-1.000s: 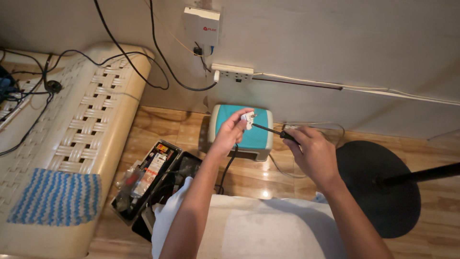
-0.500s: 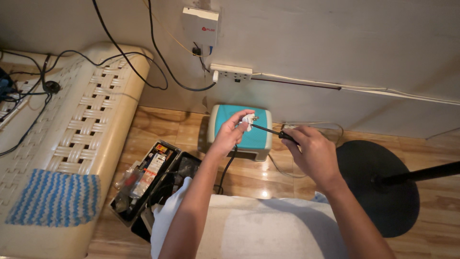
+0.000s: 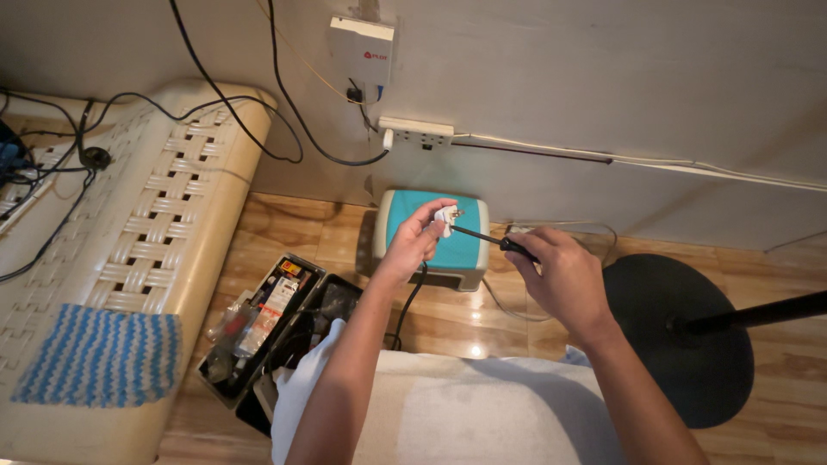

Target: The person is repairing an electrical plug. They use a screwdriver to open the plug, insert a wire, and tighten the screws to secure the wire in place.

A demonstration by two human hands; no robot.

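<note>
My left hand (image 3: 415,245) pinches a small white electrical plug (image 3: 445,215) with metal prongs, and a black cord (image 3: 408,301) hangs down from it. My right hand (image 3: 564,280) grips a black-handled screwdriver (image 3: 493,240) whose thin shaft points left, its tip against the plug. Both hands are held above a teal-topped low stool (image 3: 435,241) that stands on the wooden floor by the wall.
An open black toolbox (image 3: 267,331) with small parts lies on the floor at left. A cream woven plastic bench (image 3: 146,250) carries a blue striped cloth (image 3: 99,355) and cables. A white power strip (image 3: 418,132) is on the wall. A black round fan base (image 3: 689,336) stands right.
</note>
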